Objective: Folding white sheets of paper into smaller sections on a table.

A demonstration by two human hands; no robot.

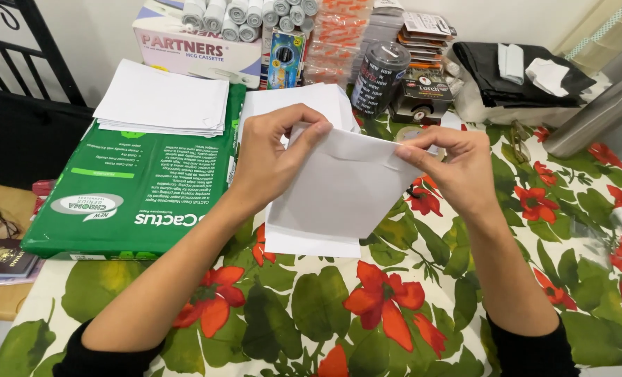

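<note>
Left hand: your left hand [272, 164] pinches the upper left corner of the white folded paper sheet [332, 192] between thumb and fingers.
Right hand: your right hand [454, 167] grips the upper right edge, thumb in front.
Paper: held up just above the floral red-and-green tablecloth [394, 314], lower edge hanging free.
Fold: line up both top corners before you press the crease; keep the pull even so the sheet stays flat.
Nearby: the green wrapped paper ream [136, 188] lies to the left with a white sheet stack [161, 98] on it; keep clear.
</note>
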